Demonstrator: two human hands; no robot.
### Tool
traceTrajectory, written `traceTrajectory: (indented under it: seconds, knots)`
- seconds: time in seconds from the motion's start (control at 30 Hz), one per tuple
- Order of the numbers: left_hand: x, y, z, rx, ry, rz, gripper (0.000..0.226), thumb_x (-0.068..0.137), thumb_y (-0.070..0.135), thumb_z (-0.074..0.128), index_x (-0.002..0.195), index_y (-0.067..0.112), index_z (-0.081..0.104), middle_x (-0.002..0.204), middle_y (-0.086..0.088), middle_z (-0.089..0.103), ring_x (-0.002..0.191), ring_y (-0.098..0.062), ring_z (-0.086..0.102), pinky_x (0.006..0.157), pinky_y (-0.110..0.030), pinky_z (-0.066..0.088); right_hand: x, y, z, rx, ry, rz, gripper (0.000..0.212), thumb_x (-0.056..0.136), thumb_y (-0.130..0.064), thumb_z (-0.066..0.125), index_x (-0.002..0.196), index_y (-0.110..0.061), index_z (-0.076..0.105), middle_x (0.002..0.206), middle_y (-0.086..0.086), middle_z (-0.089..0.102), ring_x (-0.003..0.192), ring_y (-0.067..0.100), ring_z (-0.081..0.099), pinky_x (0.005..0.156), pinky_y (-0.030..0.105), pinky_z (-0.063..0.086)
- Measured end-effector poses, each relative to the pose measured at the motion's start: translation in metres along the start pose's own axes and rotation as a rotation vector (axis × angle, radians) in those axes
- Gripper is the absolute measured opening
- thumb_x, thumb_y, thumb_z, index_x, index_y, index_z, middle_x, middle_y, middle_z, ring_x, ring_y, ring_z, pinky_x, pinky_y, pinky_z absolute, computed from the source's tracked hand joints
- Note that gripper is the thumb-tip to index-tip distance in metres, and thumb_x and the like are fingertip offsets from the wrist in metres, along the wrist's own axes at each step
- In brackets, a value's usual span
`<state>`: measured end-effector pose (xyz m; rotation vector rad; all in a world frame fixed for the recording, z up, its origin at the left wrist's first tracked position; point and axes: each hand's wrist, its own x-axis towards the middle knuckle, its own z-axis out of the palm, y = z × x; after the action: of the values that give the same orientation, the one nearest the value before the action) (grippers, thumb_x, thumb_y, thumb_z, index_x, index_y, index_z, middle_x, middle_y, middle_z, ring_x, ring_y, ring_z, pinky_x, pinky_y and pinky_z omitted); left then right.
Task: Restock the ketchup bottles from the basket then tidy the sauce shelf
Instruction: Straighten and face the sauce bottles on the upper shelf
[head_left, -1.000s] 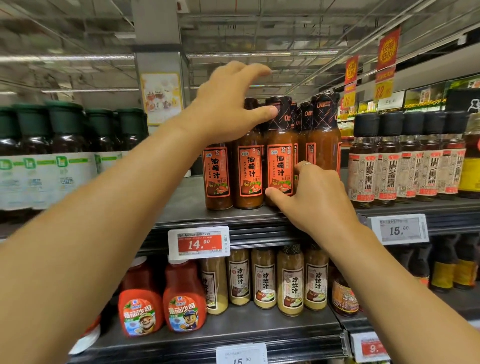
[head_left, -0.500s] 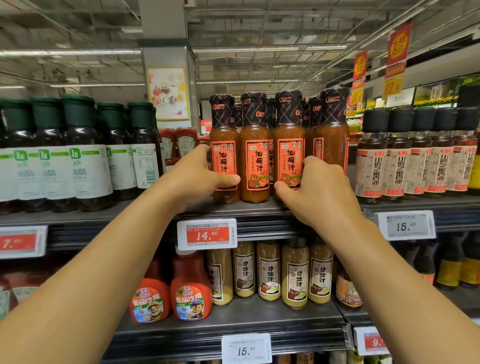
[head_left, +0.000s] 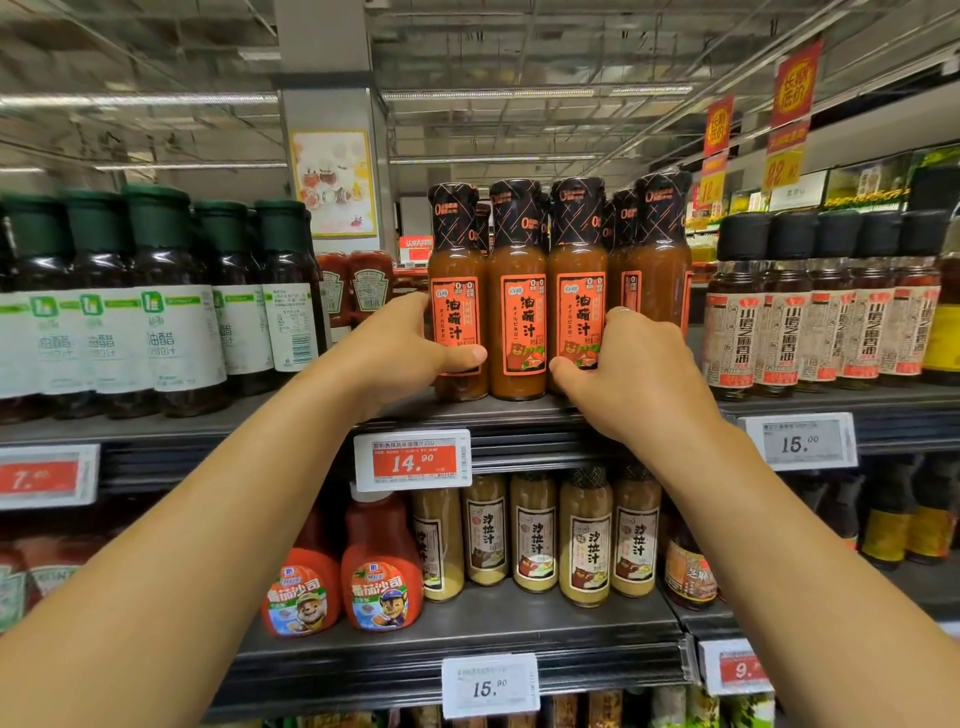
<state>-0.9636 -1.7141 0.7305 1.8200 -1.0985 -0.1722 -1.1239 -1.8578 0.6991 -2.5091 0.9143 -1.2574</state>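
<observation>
Several orange dressing bottles with black patterned caps stand in a row on the upper shelf (head_left: 311, 423). My left hand (head_left: 400, 348) grips the leftmost front bottle (head_left: 457, 244), thumb across its orange label. My right hand (head_left: 631, 371) grips the third front bottle (head_left: 579, 249) from the right side, thumb at its base. The middle orange bottle (head_left: 517, 291) stands between my two hands. Two red squeeze ketchup bottles (head_left: 382, 571) with cartoon labels stand on the shelf below, left of centre. Two darker ketchup bottles (head_left: 370, 283) sit far back on the upper shelf.
Dark bottles with green caps (head_left: 171, 296) fill the upper shelf at left. Black-capped sesame oil bottles (head_left: 831, 306) stand at right. Pale salad dressing bottles (head_left: 535, 535) line the lower shelf. Price tags (head_left: 413, 460) hang on the shelf edges.
My left hand came down from the bottle caps to the side of the leftmost orange bottle. My right hand stayed at the third bottle. The view shifted slightly right and closer.
</observation>
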Motion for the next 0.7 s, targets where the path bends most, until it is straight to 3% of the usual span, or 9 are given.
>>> traceTrajectory:
  seconds: [0.13, 0.23, 0.33, 0.43, 0.53, 0.7]
  knots:
    - [-0.009, 0.007, -0.004, 0.06, 0.03, -0.006, 0.076, 0.072, 0.044, 0.085, 0.136, 0.029, 0.048, 0.111, 0.02, 0.065, 0.106, -0.005, 0.062, 0.103, -0.042, 0.048, -0.008, 0.003, -0.01, 0.009, 0.039, -0.051, 0.034, 0.088, -0.049, 0.069, 0.104, -0.021, 0.057, 0.088, -0.005, 0.063, 0.077, 0.014, 0.06, 0.05, 0.02, 0.037]
    - [-0.018, 0.03, -0.015, 0.297, 0.209, 0.091, 0.088, 0.067, 0.059, 0.084, 0.14, 0.032, 0.043, 0.108, 0.026, 0.052, 0.103, -0.005, 0.053, 0.086, -0.031, 0.046, -0.015, 0.012, -0.028, 0.014, 0.116, -0.092, 0.023, 0.087, -0.044, 0.071, 0.097, -0.029, 0.057, 0.076, -0.014, 0.062, 0.067, 0.003, 0.06, 0.052, 0.015, 0.038]
    - [-0.019, 0.066, -0.021, 0.518, 0.403, 0.206, 0.068, 0.076, 0.067, 0.071, 0.13, 0.028, 0.058, 0.118, 0.011, 0.064, 0.1, -0.009, 0.058, 0.072, -0.026, 0.042, -0.014, 0.026, -0.045, 0.016, 0.202, -0.07, 0.018, 0.087, -0.041, 0.07, 0.098, -0.027, 0.067, 0.074, -0.014, 0.065, 0.068, 0.001, 0.061, 0.054, 0.015, 0.038]
    - [-0.014, 0.109, -0.007, 0.482, 0.468, 0.452, 0.03, 0.088, 0.05, 0.064, 0.108, 0.029, 0.07, 0.1, 0.012, 0.068, 0.088, 0.0, 0.06, 0.064, -0.017, 0.041, -0.012, 0.036, -0.052, -0.003, 0.256, -0.034, 0.023, 0.087, -0.041, 0.067, 0.103, -0.025, 0.07, 0.078, -0.01, 0.068, 0.074, 0.01, 0.064, 0.062, 0.023, 0.045]
    - [0.001, 0.143, 0.014, 0.557, 0.405, 0.634, 0.022, 0.092, 0.039, 0.06, 0.107, 0.027, 0.07, 0.1, 0.01, 0.069, 0.092, -0.005, 0.062, 0.078, -0.023, 0.045, -0.014, 0.04, -0.05, 0.011, 0.269, -0.028, 0.03, 0.086, -0.041, 0.066, 0.11, -0.024, 0.068, 0.081, -0.009, 0.068, 0.08, 0.016, 0.066, 0.071, 0.031, 0.053]
    - [0.045, 0.178, 0.04, 0.86, 0.16, 0.789, 0.048, 0.098, 0.045, 0.053, 0.141, 0.024, 0.05, 0.137, -0.003, 0.059, 0.129, -0.022, 0.051, 0.106, -0.037, 0.041, -0.015, 0.045, -0.044, 0.055, 0.25, -0.027, 0.028, 0.087, -0.037, 0.067, 0.111, -0.023, 0.066, 0.078, -0.011, 0.066, 0.079, 0.011, 0.065, 0.071, 0.025, 0.05]
